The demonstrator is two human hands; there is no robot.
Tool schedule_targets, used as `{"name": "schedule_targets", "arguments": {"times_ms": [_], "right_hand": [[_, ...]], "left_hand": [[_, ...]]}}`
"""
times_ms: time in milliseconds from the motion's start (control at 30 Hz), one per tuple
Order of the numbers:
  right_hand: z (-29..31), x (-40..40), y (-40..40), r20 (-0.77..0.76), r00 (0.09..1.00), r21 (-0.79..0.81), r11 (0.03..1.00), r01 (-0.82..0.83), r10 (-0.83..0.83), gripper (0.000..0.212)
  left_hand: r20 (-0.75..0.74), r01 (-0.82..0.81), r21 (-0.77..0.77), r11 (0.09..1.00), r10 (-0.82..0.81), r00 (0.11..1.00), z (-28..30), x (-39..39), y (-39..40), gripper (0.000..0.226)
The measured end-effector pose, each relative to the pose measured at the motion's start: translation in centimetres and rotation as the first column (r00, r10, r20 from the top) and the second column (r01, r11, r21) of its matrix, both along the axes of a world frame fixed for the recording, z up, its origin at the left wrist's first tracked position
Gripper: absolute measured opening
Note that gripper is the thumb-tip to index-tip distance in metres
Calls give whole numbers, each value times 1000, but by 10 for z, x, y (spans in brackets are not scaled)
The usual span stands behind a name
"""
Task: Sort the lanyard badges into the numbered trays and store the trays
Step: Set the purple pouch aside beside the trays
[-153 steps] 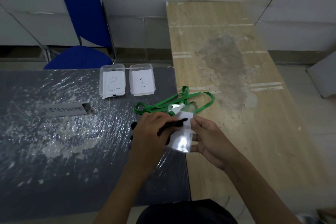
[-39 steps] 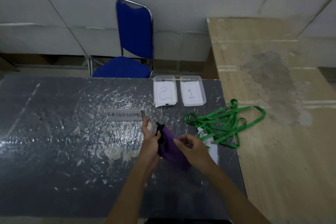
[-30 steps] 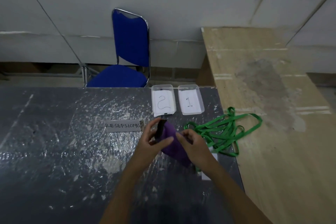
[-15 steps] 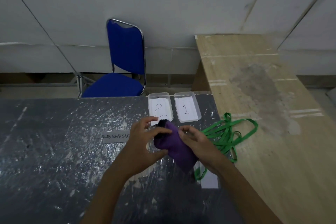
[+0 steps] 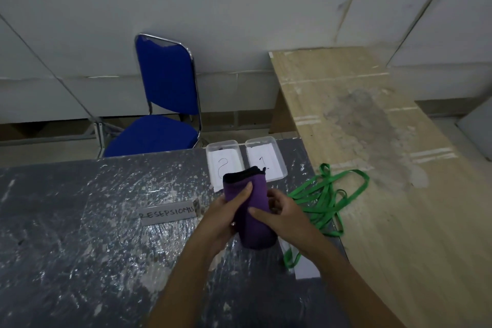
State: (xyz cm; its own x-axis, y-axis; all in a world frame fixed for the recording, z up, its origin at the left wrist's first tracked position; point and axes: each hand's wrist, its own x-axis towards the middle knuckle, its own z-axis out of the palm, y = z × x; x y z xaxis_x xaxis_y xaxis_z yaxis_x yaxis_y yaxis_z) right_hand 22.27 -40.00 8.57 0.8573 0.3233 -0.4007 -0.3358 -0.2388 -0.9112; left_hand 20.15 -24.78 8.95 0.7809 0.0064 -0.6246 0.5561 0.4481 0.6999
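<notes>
Here, soft purple pouch [image 5: 256, 210], both hands gripping

Low in the middle of the frame I hold a pouch [image 5: 254, 210] between my left hand [image 5: 226, 214] and my right hand [image 5: 283, 217], above the near table [image 5: 80, 234]. Behind it, at the table's far edge, tray 2 [image 5: 223, 153] sits left of tray 1 [image 5: 265, 156], just beside it. A name label [image 5: 167, 214] lies left of my hands. To their right, the lanyards [image 5: 327, 194] sprawl across onto the second table [image 5: 399, 208]. A chair [image 5: 165, 104] stands beyond, upper centre-left, before the wall [image 5: 213, 2].
</notes>
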Motion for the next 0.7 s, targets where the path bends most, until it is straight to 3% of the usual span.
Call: {"name": "schedule_targets", "arguments": {"times_ms": [133,233,333,467,567,700], "right_hand": [[0,4,-11,-1,995,36,994,99,-99,27],[0,9,-18,112,986,-42,991,128,-123,25],[-5,19,-24,219,962,-80,979,186,-165,25],[-10,40,-31,164,975,-11,989,151,-147,18],[-19,67,-48,64,982,19,984,176,-177,14],[-38,114,-80,48,981,-18,982,188,-187,32]], "left_hand": [[53,43,52,998,-46,998,-5,18,-2,42],[55,122,121,985,-129,990,-5,32,-14,31],[-8,76,94,993,-75,997,-9,49,-34,38],[-69,51,-1,999,-51,996,-10,73,-55,43],[-40,10,-11,1000,-11,999,-12,103,-75,28],[-52,-7,52,999,10,999,-24,164,-104,15]]}}
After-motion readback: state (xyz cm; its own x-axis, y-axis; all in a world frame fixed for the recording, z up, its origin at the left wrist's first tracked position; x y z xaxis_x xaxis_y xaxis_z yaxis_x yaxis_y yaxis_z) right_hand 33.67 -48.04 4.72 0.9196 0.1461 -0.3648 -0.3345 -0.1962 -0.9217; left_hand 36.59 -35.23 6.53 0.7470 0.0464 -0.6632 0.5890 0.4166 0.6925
